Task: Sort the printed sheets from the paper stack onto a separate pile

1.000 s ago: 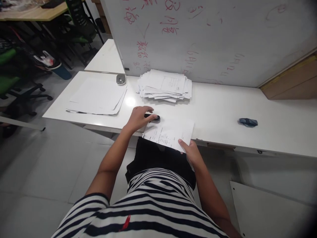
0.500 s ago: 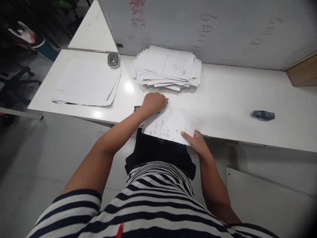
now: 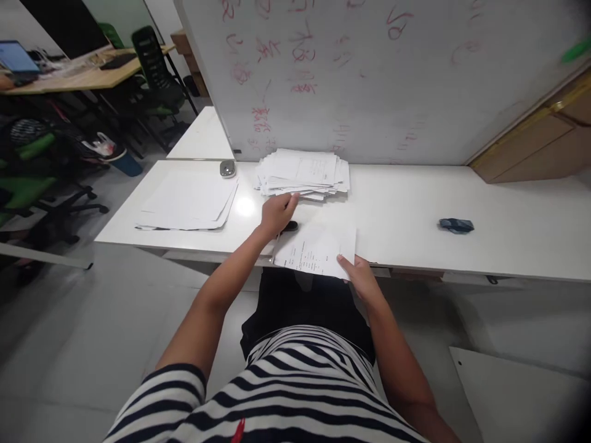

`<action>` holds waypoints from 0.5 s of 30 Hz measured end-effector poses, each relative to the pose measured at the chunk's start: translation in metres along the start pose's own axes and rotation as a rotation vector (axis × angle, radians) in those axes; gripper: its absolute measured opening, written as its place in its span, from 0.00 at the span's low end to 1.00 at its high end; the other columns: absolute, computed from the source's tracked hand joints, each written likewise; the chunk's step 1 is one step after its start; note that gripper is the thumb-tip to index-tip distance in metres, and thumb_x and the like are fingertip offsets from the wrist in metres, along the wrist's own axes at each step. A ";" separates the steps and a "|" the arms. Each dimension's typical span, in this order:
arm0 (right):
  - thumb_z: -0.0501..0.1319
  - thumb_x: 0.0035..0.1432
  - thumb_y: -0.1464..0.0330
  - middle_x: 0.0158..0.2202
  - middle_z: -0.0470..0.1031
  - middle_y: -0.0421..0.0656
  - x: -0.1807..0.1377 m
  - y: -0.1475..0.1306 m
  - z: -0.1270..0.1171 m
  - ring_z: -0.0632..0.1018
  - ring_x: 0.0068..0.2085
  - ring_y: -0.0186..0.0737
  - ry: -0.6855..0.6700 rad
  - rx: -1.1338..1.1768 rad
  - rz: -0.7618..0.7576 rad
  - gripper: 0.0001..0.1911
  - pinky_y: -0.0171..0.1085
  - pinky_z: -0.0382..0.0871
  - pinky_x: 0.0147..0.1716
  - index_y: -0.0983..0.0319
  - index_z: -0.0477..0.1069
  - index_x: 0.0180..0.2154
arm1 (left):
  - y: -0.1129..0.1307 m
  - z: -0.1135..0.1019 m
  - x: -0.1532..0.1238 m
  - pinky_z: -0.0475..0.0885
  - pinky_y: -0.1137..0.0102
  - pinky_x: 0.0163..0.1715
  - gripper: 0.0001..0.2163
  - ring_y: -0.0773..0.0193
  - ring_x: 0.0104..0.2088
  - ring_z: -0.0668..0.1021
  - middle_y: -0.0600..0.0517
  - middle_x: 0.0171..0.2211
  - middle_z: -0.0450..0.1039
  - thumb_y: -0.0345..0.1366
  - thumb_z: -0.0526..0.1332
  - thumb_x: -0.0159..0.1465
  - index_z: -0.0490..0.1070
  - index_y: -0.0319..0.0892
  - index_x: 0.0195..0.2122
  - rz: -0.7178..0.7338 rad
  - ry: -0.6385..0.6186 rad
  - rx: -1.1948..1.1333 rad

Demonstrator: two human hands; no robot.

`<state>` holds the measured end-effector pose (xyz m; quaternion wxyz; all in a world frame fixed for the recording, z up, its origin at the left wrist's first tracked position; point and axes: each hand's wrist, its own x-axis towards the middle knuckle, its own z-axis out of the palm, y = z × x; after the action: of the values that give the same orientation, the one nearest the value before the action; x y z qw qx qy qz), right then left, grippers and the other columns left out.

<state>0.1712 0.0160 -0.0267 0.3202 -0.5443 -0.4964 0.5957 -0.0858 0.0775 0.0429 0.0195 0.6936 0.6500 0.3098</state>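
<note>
My right hand (image 3: 360, 274) grips the lower right corner of a printed paper sheet (image 3: 316, 249), thumb on top. The sheet lies partly on the white table and overhangs its front edge. My left hand (image 3: 278, 212) is closed, its fingertips at the front edge of a thick, uneven paper stack (image 3: 302, 169). Whether it pinches anything there is hidden. Just beside that hand, a small black object (image 3: 290, 226) shows in part; its kind is unclear.
On the table's left lie large white sheets (image 3: 184, 197) with a small grey-topped device (image 3: 227, 168) behind. A dark blue crumpled item (image 3: 456, 225) rests at right. A whiteboard (image 3: 369, 80) stands behind, cardboard boxes (image 3: 530, 141) at back right.
My left hand has moved away from the sheet, up to the front of the paper stack. The right hand keeps its hold on the sheet. My view has tilted upward.
</note>
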 end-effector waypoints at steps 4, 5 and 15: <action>0.60 0.53 0.49 0.19 0.71 0.40 -0.022 -0.021 -0.023 0.68 0.19 0.35 0.031 -0.107 -0.025 0.23 0.34 0.62 0.19 0.64 0.73 0.31 | -0.015 -0.012 -0.038 0.61 0.66 0.33 0.19 0.60 0.33 0.72 0.49 0.30 0.72 0.48 0.46 0.68 0.69 0.43 0.31 0.047 -0.097 0.086; 0.60 0.53 0.49 0.21 0.73 0.41 -0.030 -0.027 -0.033 0.70 0.21 0.37 0.064 -0.162 -0.032 0.23 0.35 0.64 0.21 0.64 0.74 0.32 | -0.019 -0.011 -0.047 0.62 0.65 0.36 0.17 0.58 0.36 0.73 0.48 0.33 0.73 0.48 0.48 0.67 0.70 0.44 0.34 0.059 -0.129 0.117; 0.63 0.51 0.50 0.42 0.79 0.49 -0.049 -0.001 -0.093 0.78 0.42 0.49 0.478 -0.152 -0.178 0.27 0.44 0.71 0.42 0.66 0.77 0.43 | -0.033 0.006 -0.067 0.62 0.60 0.46 0.20 0.52 0.45 0.71 0.46 0.44 0.72 0.52 0.58 0.61 0.69 0.45 0.47 0.068 -0.117 0.162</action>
<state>0.2710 -0.0065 -0.0015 0.4376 -0.6461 -0.4960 0.3808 -0.1098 0.0237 -0.0025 -0.0090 0.7314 0.6469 0.2156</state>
